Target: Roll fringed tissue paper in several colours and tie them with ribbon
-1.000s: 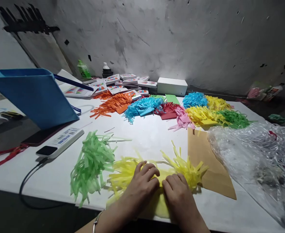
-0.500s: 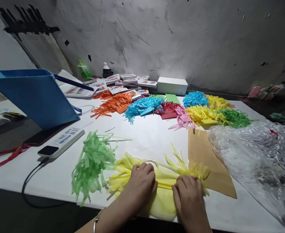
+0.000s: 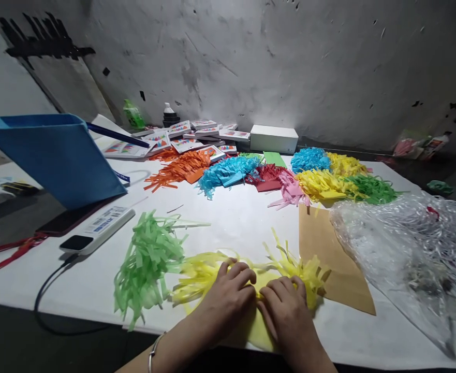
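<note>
Yellow fringed tissue paper [image 3: 196, 277] lies at the table's front edge, its cut strips fanning out to the left and right. My left hand [image 3: 233, 292] is closed on its middle, fingers curled down over the paper. Close beside it, my right hand [image 3: 285, 305] grips the same yellow paper with bent fingers. The two hands nearly touch, and the paper between them is mostly hidden. An uncut yellow part shows below the hands. To the left lies a bunch of light green fringed tissue paper [image 3: 148, 264], touched by neither hand.
Orange [image 3: 181, 168], blue, red, pink, yellow and green fringed bundles line the back. Behind them are flat printed boxes [image 3: 181, 145] and a white box [image 3: 273, 139]. Brown paper [image 3: 328, 259] and a clear plastic bag [image 3: 391, 264] lie right; a power bank [image 3: 96, 233] and blue holder [image 3: 57, 155] stand left.
My right hand has moved left along the yellow paper, closing the gap to my left hand. My left hand has shifted slightly right. The paper's middle section is now covered.
</note>
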